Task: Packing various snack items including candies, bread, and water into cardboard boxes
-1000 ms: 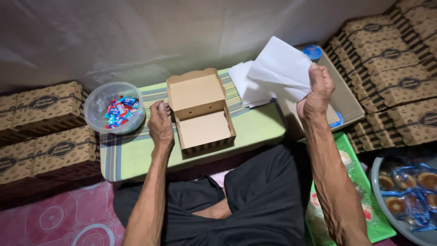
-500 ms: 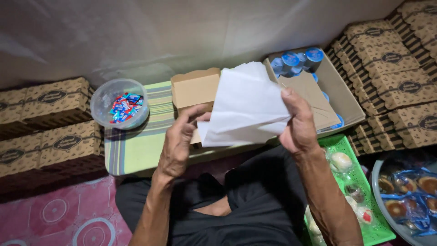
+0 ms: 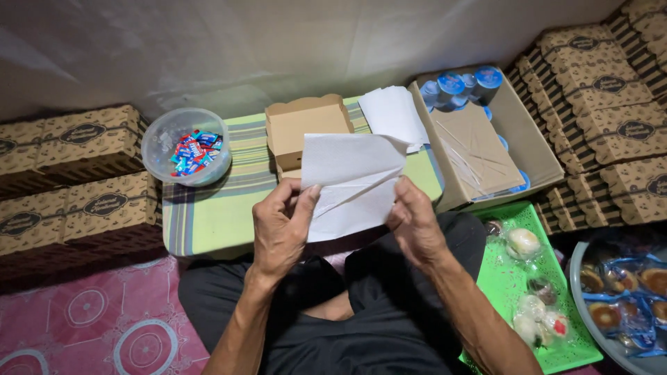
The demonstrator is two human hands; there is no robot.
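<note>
Both my hands hold one white paper sheet (image 3: 351, 182) above my lap, in front of the low table (image 3: 215, 208). My left hand (image 3: 281, 226) pinches its left edge and my right hand (image 3: 415, 222) grips its right edge. The sheet is creased and hides most of the open brown cardboard box (image 3: 306, 128) standing on the striped green table cover. A stack of more white sheets (image 3: 392, 114) lies on the table just right of the box.
A clear plastic tub of wrapped candies (image 3: 186, 147) sits at the table's left end. A carton with blue-lidded cups (image 3: 486, 139) stands to the right, with a green tray of wrapped snacks (image 3: 531, 292) and a bowl of packaged cakes (image 3: 622, 298). Patterned closed boxes (image 3: 76, 173) are stacked on both sides.
My right hand brought the sheet down from above the stack to in front of me. My left hand left the open box and took the sheet's left edge.
</note>
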